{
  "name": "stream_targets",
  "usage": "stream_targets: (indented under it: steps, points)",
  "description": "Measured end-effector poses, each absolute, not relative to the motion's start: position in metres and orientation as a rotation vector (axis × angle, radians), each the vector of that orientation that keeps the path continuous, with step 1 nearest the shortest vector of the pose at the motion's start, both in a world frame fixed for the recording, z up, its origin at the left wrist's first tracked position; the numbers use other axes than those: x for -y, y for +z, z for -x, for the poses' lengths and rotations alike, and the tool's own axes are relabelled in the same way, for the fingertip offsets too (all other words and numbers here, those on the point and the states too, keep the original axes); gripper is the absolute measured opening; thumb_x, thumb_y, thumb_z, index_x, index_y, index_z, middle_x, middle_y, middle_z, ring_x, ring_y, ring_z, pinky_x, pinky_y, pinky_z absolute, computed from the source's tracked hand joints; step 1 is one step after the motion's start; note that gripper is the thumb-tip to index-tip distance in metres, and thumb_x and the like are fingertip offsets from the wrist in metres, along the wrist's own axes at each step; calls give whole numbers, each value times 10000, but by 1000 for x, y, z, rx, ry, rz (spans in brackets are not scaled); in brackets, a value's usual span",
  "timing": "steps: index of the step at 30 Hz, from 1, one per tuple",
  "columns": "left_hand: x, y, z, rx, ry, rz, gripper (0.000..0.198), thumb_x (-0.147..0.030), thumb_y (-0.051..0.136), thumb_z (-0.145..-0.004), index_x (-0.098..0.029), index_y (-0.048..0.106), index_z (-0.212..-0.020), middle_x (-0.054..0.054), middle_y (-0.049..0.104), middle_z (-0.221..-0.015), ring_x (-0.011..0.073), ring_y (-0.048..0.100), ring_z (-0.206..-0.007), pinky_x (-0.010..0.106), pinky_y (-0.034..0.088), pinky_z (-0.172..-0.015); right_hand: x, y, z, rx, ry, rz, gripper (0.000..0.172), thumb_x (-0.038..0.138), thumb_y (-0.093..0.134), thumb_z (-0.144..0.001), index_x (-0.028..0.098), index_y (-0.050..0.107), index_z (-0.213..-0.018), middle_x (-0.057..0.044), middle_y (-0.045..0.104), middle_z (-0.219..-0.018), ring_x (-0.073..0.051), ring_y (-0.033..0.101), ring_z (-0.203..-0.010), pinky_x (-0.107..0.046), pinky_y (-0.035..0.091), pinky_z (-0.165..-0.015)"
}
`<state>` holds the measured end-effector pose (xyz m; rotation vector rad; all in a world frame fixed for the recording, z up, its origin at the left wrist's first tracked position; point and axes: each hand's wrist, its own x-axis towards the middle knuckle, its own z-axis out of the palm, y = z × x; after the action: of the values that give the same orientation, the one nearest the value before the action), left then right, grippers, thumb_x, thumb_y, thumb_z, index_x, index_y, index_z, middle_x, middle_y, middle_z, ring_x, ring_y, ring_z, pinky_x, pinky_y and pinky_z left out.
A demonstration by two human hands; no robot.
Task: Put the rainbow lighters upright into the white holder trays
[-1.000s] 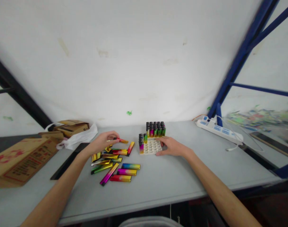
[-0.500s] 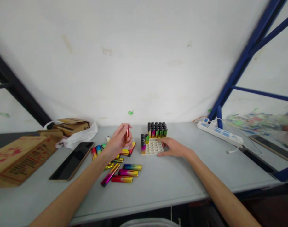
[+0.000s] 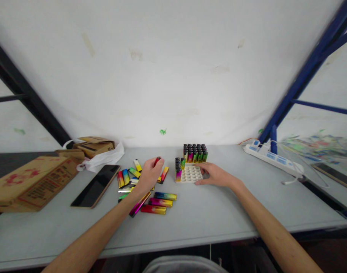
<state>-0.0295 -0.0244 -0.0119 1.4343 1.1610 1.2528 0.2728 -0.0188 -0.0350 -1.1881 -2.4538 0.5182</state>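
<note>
Closed around an upright red lighter point(image 3: 157, 160), my left hand point(image 3: 149, 173) hovers over a loose pile of colourful metallic lighters point(image 3: 125, 176). My fingers cover most of the held one. My right hand point(image 3: 217, 175) grips the right side of a white tray with round holes point(image 3: 191, 175), thumb at the near edge and fingers at the far one. Several lighters point(image 3: 178, 171) stand upright in the tray's left column, with one more point(image 3: 183, 163) beside them at the back. Directly behind, a block of upright lighters with black tops point(image 3: 195, 153) stands in rows.
Blue, magenta and red lighters point(image 3: 158, 204) lie nearer the front edge. At left are a tablet-like dark device point(image 3: 96, 186), a cardboard box point(image 3: 37, 182) and a white plastic bag point(image 3: 105, 161). A white power strip point(image 3: 273, 160) with cables lies at right beside the blue frame point(image 3: 304, 79).
My left hand has turned the red lighter so its end now shows above the fist. My right hand stays at the tray. The view has shifted slightly, and a person's hand at far right has left it.
</note>
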Motion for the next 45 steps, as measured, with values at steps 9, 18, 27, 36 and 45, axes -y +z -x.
stream_targets:
  steps: [9,18,27,36,45]
  points:
    - [28,-7,27,-1012,1188,-1349,431,-512,643,-832,-226,386,-636,-100,290,-498,57,274,-377,178,203,-355,18,-37,-273,2460,519,1195,741,605,783,-814,134,617,-1361,-69,653,-925,-224,589,-790,-327,465,-722]
    - [26,0,21,-855,1116,-1334,479,-639,662,-844,-204,482,-752,-89,383,-570,59,348,-399,195,349,-385,19,-34,-272,2435,557,1176,746,583,800,-803,153,612,-1382,-95,688,-1000,-232,596,-829,-337,482,-764]
    - [15,52,-10,-810,1179,-1551,421,-592,615,-916,-181,606,-826,-11,582,-684,107,530,-556,261,519,-591,19,-33,-272,2443,548,1154,739,572,802,-809,151,604,-1383,-103,694,-1023,-229,603,-842,-338,488,-782]
    - [-9,44,-17,-830,951,-2265,102,-334,761,-819,-249,811,-847,49,779,-844,218,658,-775,331,507,-782,19,-32,-270,2440,525,1138,621,542,815,-806,161,649,-1267,-80,680,-979,-219,596,-823,-321,480,-748]
    - [-19,40,-13,-928,854,-2429,94,-323,832,-734,-270,845,-812,86,674,-903,257,625,-875,403,485,-893,18,-34,-272,2447,523,1118,636,564,798,-818,161,640,-1284,-83,690,-980,-219,602,-823,-313,474,-746]
